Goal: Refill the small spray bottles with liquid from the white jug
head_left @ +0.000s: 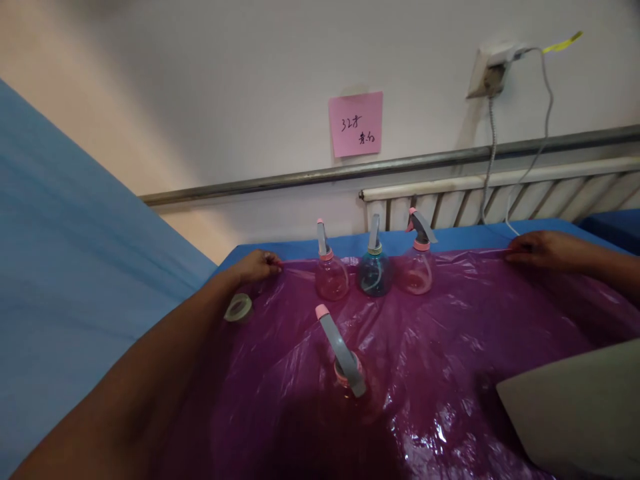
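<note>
A purple plastic sheet (450, 347) covers a blue table. My left hand (257, 265) pinches the sheet's far left corner, fingers closed on the plastic. My right hand (537, 249) grips the sheet's far right edge the same way. Between my hands, along the far edge, stand a pink spray bottle (330, 273), a blue spray bottle (374, 270) and another pink spray bottle (417, 267). A fourth pink spray bottle (345, 363) stands nearer to me in the middle. A roll of tape (238, 307) lies just below my left forearm.
A grey board (575, 407) rests on the sheet at the near right. A blue partition (65, 267) rises on the left. Behind the table are a radiator (500, 200), a metal rail, a pink note (355, 124) and a wall socket (493, 67) with cables.
</note>
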`<state>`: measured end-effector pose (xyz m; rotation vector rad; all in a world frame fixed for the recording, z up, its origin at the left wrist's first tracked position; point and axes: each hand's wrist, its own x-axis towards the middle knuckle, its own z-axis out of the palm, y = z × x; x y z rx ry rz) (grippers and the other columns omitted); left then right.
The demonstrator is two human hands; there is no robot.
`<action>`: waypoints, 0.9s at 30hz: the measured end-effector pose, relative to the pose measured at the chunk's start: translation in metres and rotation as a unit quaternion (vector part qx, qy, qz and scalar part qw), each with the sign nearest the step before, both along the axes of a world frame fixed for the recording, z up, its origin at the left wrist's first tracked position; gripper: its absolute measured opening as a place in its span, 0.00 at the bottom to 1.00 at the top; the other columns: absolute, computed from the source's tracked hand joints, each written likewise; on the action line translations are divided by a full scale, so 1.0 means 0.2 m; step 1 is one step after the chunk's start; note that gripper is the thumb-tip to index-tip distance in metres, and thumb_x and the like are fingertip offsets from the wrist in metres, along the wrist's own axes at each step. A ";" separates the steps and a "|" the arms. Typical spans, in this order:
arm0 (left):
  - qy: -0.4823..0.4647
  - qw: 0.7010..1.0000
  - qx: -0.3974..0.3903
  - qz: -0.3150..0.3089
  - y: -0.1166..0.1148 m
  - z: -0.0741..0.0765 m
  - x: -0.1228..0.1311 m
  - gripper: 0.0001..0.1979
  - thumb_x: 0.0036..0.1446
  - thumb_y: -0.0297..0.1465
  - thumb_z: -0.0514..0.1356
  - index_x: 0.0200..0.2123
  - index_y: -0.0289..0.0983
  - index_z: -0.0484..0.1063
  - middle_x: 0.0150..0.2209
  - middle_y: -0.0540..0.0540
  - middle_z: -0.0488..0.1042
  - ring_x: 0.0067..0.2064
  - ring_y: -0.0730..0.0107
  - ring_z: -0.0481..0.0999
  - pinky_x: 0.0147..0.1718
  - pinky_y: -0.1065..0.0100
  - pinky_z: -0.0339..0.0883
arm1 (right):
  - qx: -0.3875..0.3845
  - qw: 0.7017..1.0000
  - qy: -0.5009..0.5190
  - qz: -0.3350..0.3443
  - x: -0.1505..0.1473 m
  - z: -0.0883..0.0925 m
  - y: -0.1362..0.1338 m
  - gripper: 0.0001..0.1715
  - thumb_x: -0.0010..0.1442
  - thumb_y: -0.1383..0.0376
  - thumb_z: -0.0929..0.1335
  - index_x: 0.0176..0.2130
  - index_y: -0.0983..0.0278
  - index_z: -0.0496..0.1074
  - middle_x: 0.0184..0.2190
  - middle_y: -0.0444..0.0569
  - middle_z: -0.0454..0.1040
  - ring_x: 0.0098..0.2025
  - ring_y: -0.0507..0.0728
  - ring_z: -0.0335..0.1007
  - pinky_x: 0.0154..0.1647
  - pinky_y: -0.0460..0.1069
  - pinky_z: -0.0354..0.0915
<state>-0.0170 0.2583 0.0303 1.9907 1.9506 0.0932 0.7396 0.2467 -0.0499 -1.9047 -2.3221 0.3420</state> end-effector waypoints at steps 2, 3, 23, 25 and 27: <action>0.010 1.000 0.003 0.003 -0.01 0.00 0.00 0.13 0.58 0.43 0.63 0.39 0.44 0.83 0.36 0.50 0.86 0.42 0.58 0.85 0.41 0.66 0.75 | -0.049 0.999 0.013 -0.004 0.01 0.01 0.00 0.27 0.61 0.38 0.67 0.36 0.55 0.81 0.37 0.58 0.87 0.40 0.69 0.83 0.44 0.60 0.74; 0.016 1.000 0.003 0.004 -0.01 -0.01 0.00 0.14 0.60 0.44 0.62 0.40 0.44 0.83 0.36 0.49 0.85 0.41 0.59 0.85 0.40 0.66 0.74 | -0.046 0.999 0.018 -0.007 0.02 0.00 0.00 0.28 0.62 0.38 0.67 0.37 0.56 0.81 0.39 0.58 0.87 0.41 0.70 0.83 0.46 0.61 0.74; 0.173 0.985 0.018 -0.015 0.07 -0.06 0.01 0.18 0.70 0.44 0.57 0.44 0.44 0.87 0.41 0.44 0.87 0.44 0.55 0.83 0.43 0.63 0.67 | 0.029 0.997 -0.050 -0.042 0.09 -0.07 0.07 0.29 0.70 0.42 0.65 0.46 0.57 0.86 0.51 0.56 0.89 0.52 0.72 0.83 0.54 0.61 0.73; 0.189 0.982 0.022 -0.015 0.08 -0.06 0.02 0.18 0.70 0.43 0.58 0.46 0.44 0.87 0.44 0.43 0.88 0.46 0.53 0.84 0.44 0.62 0.68 | 0.026 0.997 -0.055 -0.047 0.08 -0.08 0.07 0.29 0.70 0.42 0.65 0.46 0.57 0.87 0.52 0.56 0.89 0.51 0.72 0.83 0.52 0.60 0.73; 0.205 0.978 0.021 -0.012 0.09 -0.06 0.03 0.16 0.68 0.42 0.61 0.47 0.45 0.87 0.47 0.42 0.88 0.49 0.51 0.84 0.45 0.62 0.68 | 0.016 0.997 -0.064 -0.050 0.08 -0.09 0.06 0.28 0.72 0.44 0.65 0.48 0.57 0.87 0.52 0.57 0.89 0.50 0.72 0.83 0.51 0.60 0.72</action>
